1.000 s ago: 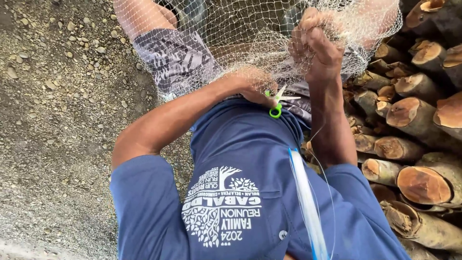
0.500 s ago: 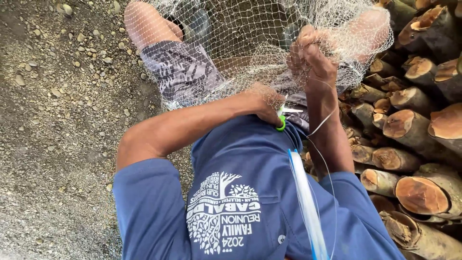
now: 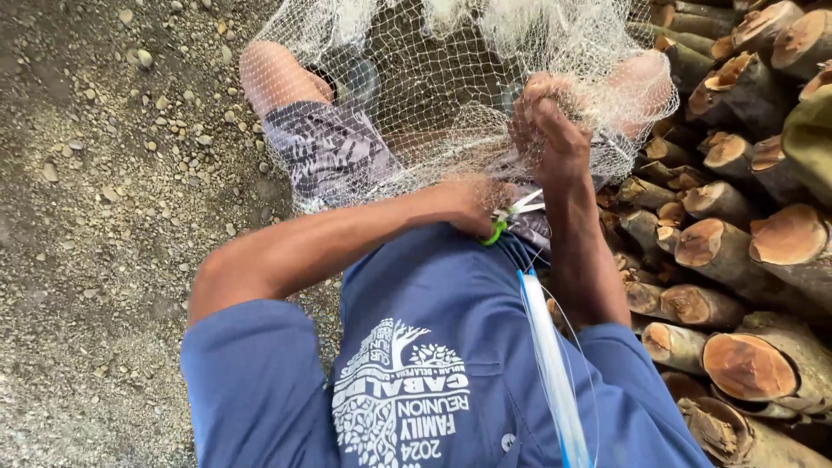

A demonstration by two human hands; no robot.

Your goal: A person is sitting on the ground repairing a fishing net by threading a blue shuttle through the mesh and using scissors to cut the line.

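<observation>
A pale fishing net [image 3: 451,78] lies spread over my lap and knees. My left hand [image 3: 472,206] is closed around a small tool with a green handle [image 3: 496,230] and a white tip, held against the net's lower edge. My right hand [image 3: 548,130] is raised a little higher, fingers bunched on a fold of the net mesh. A thin clear line runs from the hands down to a blue and white flat netting needle [image 3: 550,364] resting against my blue shirt [image 3: 433,347].
Stacked cut logs [image 3: 737,243] fill the right side, close to my right arm. Gravel ground [image 3: 95,173] lies to the left. My patterned shorts [image 3: 329,156] and bare knees show under the net.
The view has shifted so the net and hands sit lower in the frame. Both hands keep their hold; the left hand has moved slightly right along the net's edge.
</observation>
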